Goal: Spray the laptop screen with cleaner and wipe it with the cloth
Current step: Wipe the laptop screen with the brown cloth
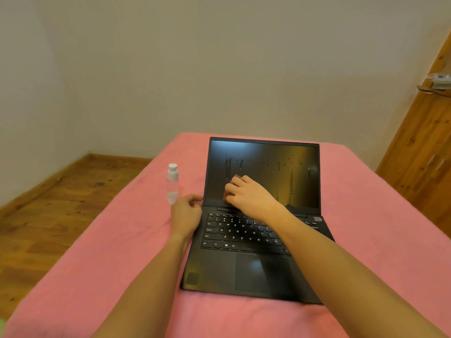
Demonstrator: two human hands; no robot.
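A black laptop (258, 269) stands open on a pink cover. Its dark screen (273, 164) shows wet drips and streaks. My right hand (246, 191) presses a small pinkish cloth (236, 177) against the lower left part of the screen; most of the cloth is hidden under the fingers. My left hand (186, 212) rests at the laptop's left hinge corner with fingers curled against the edge. A small clear spray bottle (172, 182) with a white cap stands upright just left of the laptop, beyond my left hand.
The pink cover (117, 264) spreads over the whole surface under the laptop. Wooden floor (61, 196) lies to the left, a pale wall behind, and a wooden door with a handle (432, 86) at the right.
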